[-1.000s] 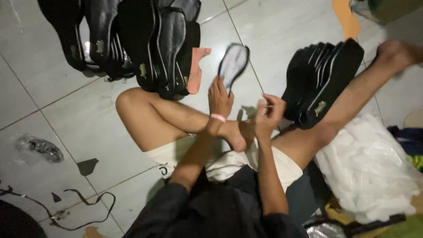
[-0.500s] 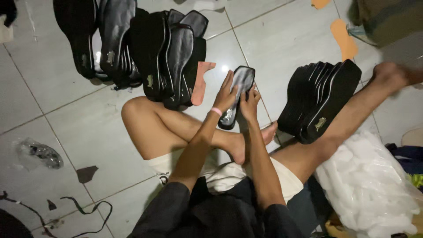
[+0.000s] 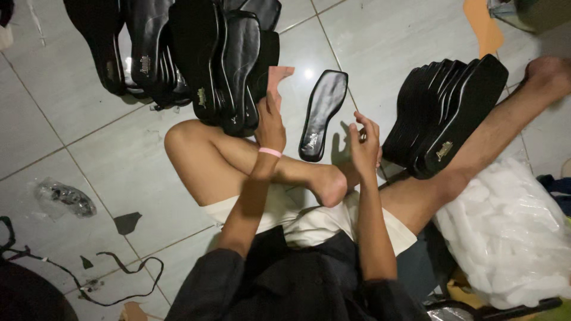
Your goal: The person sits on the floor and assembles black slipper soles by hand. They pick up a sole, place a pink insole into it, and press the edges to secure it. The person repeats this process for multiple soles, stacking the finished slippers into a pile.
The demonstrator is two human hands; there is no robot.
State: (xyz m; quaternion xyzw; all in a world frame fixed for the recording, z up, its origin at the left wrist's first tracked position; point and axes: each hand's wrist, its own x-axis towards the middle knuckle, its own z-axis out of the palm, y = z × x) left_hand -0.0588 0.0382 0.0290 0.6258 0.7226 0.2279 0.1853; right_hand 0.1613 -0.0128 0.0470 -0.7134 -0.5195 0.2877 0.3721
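The person sat on a tiled floor with legs crossed, both hands raised over the bent shin. The left hand, with a pink band at the wrist, was lifted with fingers loosely together, its fingertips touching the near edge of a leaning row of black insoles just beyond it; whether it gripped one could not be told. The right hand hung half open, fingers curled and apart, holding nothing that showed. Between the two hands, slightly beyond them, a single black insole lay flat on the floor, touched by neither. Just past the right hand stood a second stack of black insoles, leaning against the outstretched leg. Near that side lay a white padded bundle.
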